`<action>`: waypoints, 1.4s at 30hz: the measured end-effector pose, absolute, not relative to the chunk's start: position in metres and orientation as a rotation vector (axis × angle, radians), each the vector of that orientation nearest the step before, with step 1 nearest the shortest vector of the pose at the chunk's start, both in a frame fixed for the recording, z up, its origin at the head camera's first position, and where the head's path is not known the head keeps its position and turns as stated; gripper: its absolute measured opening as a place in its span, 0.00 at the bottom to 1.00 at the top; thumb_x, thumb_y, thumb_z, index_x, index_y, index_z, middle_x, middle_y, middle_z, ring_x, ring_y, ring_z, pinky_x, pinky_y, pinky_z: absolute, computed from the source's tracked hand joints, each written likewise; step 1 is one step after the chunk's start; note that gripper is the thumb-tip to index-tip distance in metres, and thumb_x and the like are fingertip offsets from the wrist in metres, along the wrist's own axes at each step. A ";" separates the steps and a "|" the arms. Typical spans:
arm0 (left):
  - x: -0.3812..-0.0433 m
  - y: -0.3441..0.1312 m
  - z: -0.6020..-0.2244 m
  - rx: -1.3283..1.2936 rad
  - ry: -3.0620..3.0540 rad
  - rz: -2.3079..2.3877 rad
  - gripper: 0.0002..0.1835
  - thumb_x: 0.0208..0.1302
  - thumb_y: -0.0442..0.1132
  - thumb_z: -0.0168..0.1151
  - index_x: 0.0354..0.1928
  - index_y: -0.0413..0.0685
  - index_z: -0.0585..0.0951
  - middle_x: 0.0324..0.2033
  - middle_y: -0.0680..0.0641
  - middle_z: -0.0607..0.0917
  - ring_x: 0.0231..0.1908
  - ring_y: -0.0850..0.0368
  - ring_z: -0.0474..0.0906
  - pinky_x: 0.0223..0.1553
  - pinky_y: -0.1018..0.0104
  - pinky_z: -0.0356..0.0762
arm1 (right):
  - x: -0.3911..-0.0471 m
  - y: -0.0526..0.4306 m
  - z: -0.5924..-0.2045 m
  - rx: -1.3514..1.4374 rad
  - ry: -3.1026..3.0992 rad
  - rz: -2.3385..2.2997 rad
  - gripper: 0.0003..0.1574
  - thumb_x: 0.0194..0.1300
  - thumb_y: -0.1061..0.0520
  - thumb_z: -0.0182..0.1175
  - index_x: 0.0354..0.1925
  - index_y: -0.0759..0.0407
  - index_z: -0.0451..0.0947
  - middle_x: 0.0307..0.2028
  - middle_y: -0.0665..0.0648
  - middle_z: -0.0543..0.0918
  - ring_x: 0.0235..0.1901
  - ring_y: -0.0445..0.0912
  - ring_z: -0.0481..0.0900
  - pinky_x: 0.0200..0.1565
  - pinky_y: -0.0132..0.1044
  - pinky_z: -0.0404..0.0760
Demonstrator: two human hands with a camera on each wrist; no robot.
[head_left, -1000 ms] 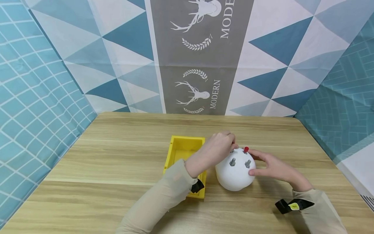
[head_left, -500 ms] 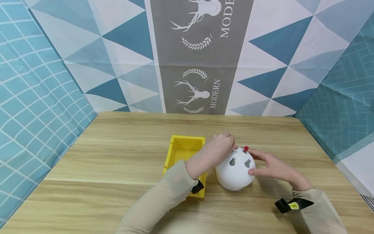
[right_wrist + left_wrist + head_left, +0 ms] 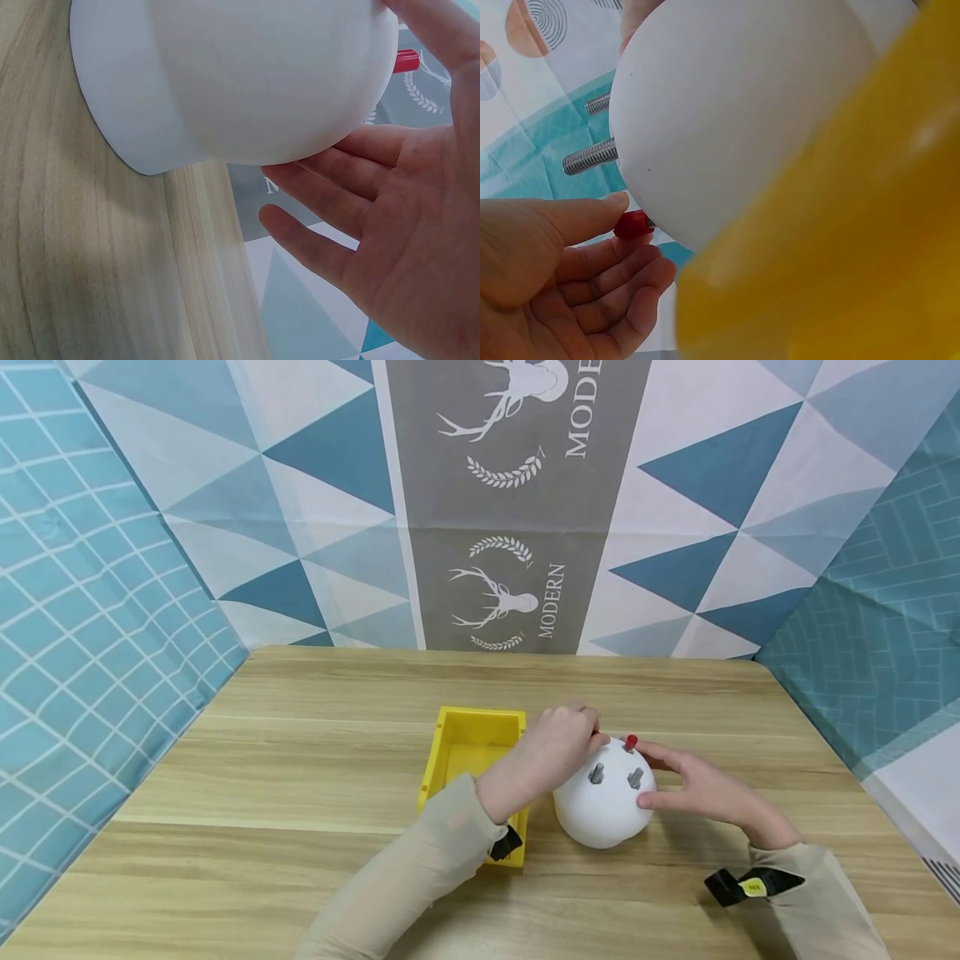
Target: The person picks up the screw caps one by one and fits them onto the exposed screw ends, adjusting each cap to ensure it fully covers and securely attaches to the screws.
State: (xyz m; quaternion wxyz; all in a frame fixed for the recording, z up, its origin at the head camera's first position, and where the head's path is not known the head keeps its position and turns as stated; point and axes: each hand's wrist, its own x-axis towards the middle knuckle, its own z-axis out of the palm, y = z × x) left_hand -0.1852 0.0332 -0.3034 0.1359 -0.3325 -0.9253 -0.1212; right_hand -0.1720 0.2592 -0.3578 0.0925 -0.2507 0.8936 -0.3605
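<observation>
Presently, the yellow box (image 3: 468, 756) stands just left of the white dome (image 3: 600, 818) on the wooden table (image 3: 262, 827), and the left forearm (image 3: 408, 860) crosses over this box, covering a part. At the dome's far left side, the left hand (image 3: 546, 747) pinches a red cap (image 3: 632, 224), its other fingers curled loosely. The right hand (image 3: 693, 785), spread widely, touches the dome's right side.
</observation>
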 end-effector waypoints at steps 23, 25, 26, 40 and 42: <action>-0.182 0.027 -0.306 -0.977 -2.699 -0.433 0.13 0.60 0.47 0.59 0.39 0.46 0.82 0.33 0.51 0.81 0.31 0.59 0.78 0.33 0.72 0.77 | -0.173 0.259 -0.358 -0.756 2.650 -1.077 0.43 0.54 0.51 0.64 0.62 0.65 0.60 0.57 0.66 0.71 0.55 0.65 0.68 0.49 0.62 0.70; -0.182 0.026 -0.307 -0.974 -2.701 -0.441 0.13 0.60 0.47 0.59 0.39 0.46 0.82 0.33 0.51 0.81 0.31 0.59 0.78 0.33 0.72 0.77 | -0.173 0.259 -0.358 -0.753 2.654 -1.073 0.43 0.54 0.50 0.64 0.62 0.66 0.60 0.57 0.66 0.71 0.55 0.65 0.68 0.49 0.61 0.71; -0.182 0.026 -0.307 -0.970 -2.701 -0.447 0.12 0.60 0.47 0.59 0.39 0.46 0.82 0.33 0.51 0.81 0.31 0.59 0.78 0.33 0.72 0.77 | -0.173 0.259 -0.358 -0.753 2.654 -1.075 0.43 0.54 0.51 0.64 0.62 0.66 0.60 0.57 0.66 0.71 0.55 0.65 0.68 0.49 0.61 0.71; -0.176 0.005 -0.305 -0.892 -2.757 -0.472 0.14 0.60 0.47 0.59 0.42 0.45 0.81 0.39 0.49 0.82 0.37 0.57 0.79 0.39 0.71 0.78 | -0.172 0.258 -0.358 -0.724 2.654 -1.078 0.43 0.53 0.49 0.65 0.62 0.66 0.61 0.56 0.66 0.71 0.55 0.65 0.68 0.48 0.61 0.71; -0.176 0.000 -0.304 -0.881 -2.748 -0.478 0.14 0.60 0.46 0.59 0.41 0.45 0.81 0.39 0.49 0.82 0.36 0.57 0.79 0.39 0.71 0.78 | -0.172 0.258 -0.358 -0.711 2.661 -1.076 0.44 0.53 0.49 0.65 0.62 0.66 0.61 0.56 0.66 0.71 0.55 0.65 0.68 0.48 0.61 0.71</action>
